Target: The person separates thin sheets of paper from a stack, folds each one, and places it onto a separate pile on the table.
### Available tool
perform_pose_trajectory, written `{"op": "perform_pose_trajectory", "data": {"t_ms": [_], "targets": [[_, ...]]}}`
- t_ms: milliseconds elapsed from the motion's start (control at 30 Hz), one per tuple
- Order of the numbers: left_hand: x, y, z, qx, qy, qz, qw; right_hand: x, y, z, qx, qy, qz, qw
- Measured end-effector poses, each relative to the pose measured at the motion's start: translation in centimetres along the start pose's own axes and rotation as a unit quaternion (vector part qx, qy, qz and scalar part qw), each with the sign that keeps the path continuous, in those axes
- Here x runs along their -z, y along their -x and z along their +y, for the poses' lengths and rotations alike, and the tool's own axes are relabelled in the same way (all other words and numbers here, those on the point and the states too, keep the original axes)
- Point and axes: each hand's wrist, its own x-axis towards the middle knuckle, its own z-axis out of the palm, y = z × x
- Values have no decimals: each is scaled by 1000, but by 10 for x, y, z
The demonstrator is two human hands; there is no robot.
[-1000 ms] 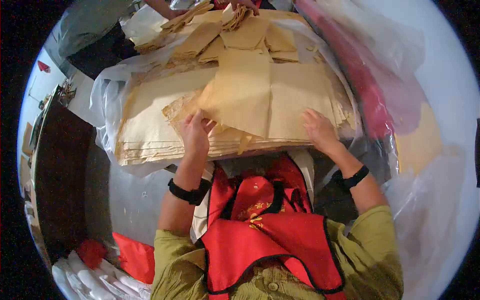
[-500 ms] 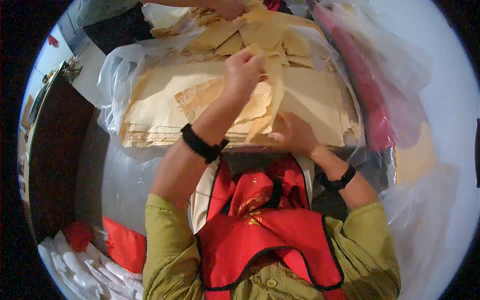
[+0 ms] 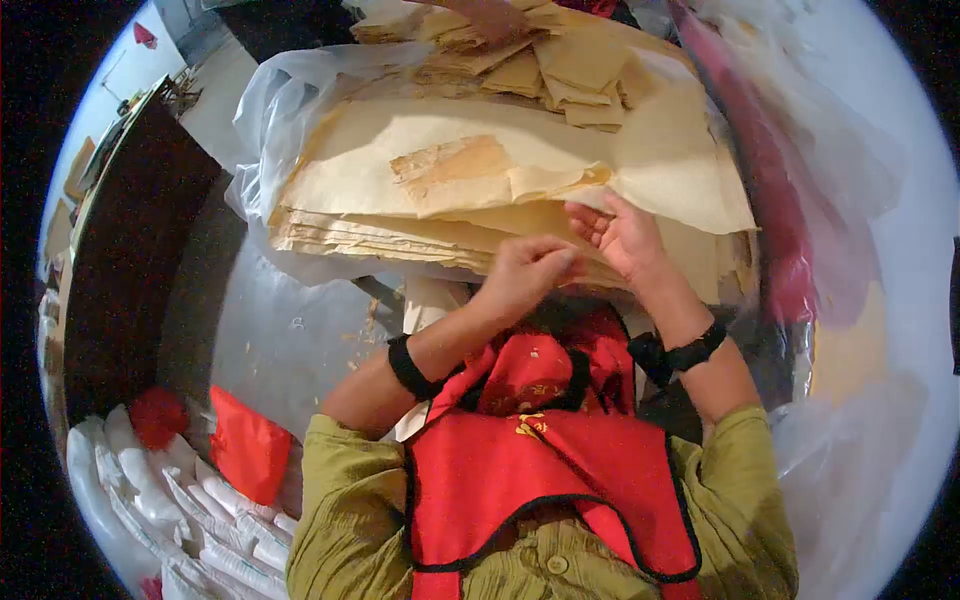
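Note:
A thick stack of large yellow paper sheets (image 3: 400, 175) lies on clear plastic in front of me. My left hand (image 3: 525, 275) is at the stack's near edge, fingers curled closed, knuckles up; nothing shows in it. My right hand (image 3: 622, 235) is just right of it, palm up and fingers spread, its fingertips touching the loose front edge of the top sheet (image 3: 680, 170). The two hands are almost touching. A darker, stained folded sheet (image 3: 455, 170) rests on top of the stack, beyond both hands.
Folded yellow sheets (image 3: 560, 70) pile up at the far side, where another person's hand (image 3: 490, 15) shows. Red packs in plastic (image 3: 770, 210) stand to the right, a dark cabinet (image 3: 130, 250) to the left. White bundles (image 3: 180, 500) and red cloth (image 3: 245, 445) lie low on the left.
My left hand, raised with a folded sheet half a second ago, has come back down to the near edge without it. My right hand has shifted slightly right and turned palm up.

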Motion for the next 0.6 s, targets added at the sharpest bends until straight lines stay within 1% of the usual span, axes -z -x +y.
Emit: {"op": "perform_pose_trajectory", "data": {"t_ms": [67, 167, 200, 300, 333, 433, 500, 600], "targets": [[15, 0, -3, 68, 159, 55, 983, -6, -1, -6, 15, -44, 10, 999], [39, -8, 4, 33, 295, 126, 947, -10, -2, -11, 34, -84, 26, 996], [56, -14, -8, 19, 328, 124, 936, -9, -3, -12, 34, -87, 31, 995], [89, -16, 5, -1, 423, 219, 879, -3, -3, -7, 20, -68, 27, 997], [107, -22, 3, -36, 414, 242, 876, -1, -3, -5, 13, -57, 22, 998], [171, -27, 0, -94, 465, 252, 843, 15, -2, 5, -6, -33, 13, 999], [207, -32, -4, -81, 440, 280, 850, 25, 0, 15, -16, -4, 11, 1000], [242, -31, 2, -41, 406, 328, 852, 26, 8, 26, -27, 22, 21, 999]]}}
